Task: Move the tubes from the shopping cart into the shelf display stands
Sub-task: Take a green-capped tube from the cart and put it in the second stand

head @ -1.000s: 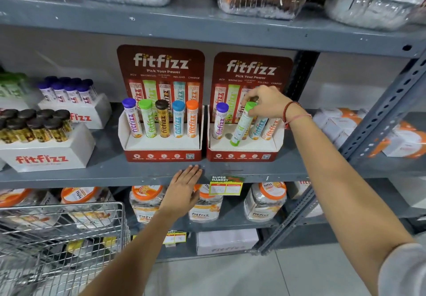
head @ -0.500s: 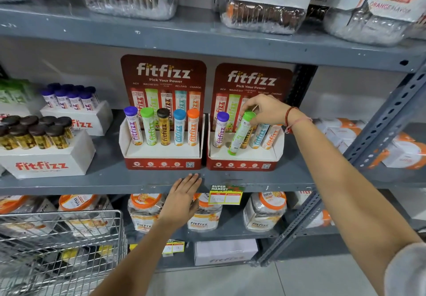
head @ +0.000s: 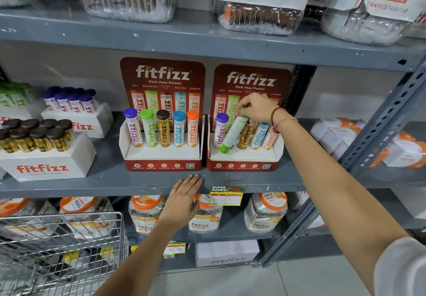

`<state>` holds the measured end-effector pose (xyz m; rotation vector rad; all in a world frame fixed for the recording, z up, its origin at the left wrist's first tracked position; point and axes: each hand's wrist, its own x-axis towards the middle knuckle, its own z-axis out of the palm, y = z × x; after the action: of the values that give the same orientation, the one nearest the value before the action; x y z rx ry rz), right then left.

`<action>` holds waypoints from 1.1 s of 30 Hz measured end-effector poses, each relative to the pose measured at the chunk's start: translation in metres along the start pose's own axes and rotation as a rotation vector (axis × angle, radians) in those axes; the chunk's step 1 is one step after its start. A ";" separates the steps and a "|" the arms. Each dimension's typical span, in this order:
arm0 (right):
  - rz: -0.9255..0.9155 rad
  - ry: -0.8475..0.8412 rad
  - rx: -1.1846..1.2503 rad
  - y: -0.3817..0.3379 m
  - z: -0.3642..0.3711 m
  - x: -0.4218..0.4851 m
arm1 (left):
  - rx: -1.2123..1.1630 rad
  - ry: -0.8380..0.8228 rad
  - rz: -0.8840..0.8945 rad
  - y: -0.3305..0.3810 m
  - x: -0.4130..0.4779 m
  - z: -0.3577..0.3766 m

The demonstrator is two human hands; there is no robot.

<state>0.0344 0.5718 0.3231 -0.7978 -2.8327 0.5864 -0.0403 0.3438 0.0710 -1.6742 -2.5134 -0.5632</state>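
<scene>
Two red fitfizz display stands sit side by side on the middle shelf. The left stand [head: 161,165] holds several upright tubes with coloured caps. In the right stand [head: 242,166], purple, brown, blue and orange tubes stand in their holes. My right hand [head: 258,108] grips the cap end of a green tube [head: 232,134], which leans steeply with its bottom end at the stand's white tray, next to the purple tube [head: 220,129]. My left hand [head: 183,200] rests flat, fingers spread, on the shelf's front edge. The wire shopping cart [head: 60,249] is at lower left.
White fitfizz boxes with brown-capped tubes [head: 34,137] and purple-capped tubes [head: 69,99] stand at left. Orange-lidded jars [head: 265,210] fill the shelf below. Clear jars [head: 258,2] line the top shelf. A grey slotted upright [head: 380,134] runs diagonally at right.
The green tube has lifted a little and tilted more steeply, with my right hand shifting on its cap. The view has drifted upward. My left hand stays on the shelf edge.
</scene>
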 end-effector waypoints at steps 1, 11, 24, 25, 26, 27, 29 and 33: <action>0.006 -0.010 0.008 0.000 0.000 0.000 | -0.001 0.002 0.000 0.000 0.000 0.000; 0.092 -0.116 0.064 0.003 -0.003 0.004 | 0.000 -0.008 -0.004 -0.001 0.001 0.002; 0.116 0.125 -0.083 0.003 0.002 0.008 | 0.000 -0.040 -0.021 0.000 0.000 0.000; 0.116 0.149 -0.080 0.003 0.003 0.009 | -0.001 -0.044 -0.022 0.000 0.001 0.000; 0.120 0.171 -0.074 0.003 0.003 0.009 | 0.000 -0.047 -0.022 0.000 0.001 0.000; 0.126 0.188 -0.067 0.004 0.004 0.010 | 0.001 -0.048 -0.022 0.000 0.001 0.000; 0.138 0.210 -0.054 0.005 0.006 0.012 | 0.002 -0.046 -0.024 0.000 0.001 0.000; 0.140 0.263 -0.057 0.006 0.012 0.014 | 0.003 -0.039 -0.023 0.000 0.000 0.000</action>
<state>0.0223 0.5796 0.3101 -1.0089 -2.5790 0.3859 -0.0403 0.3442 0.0708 -1.6741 -2.5624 -0.5336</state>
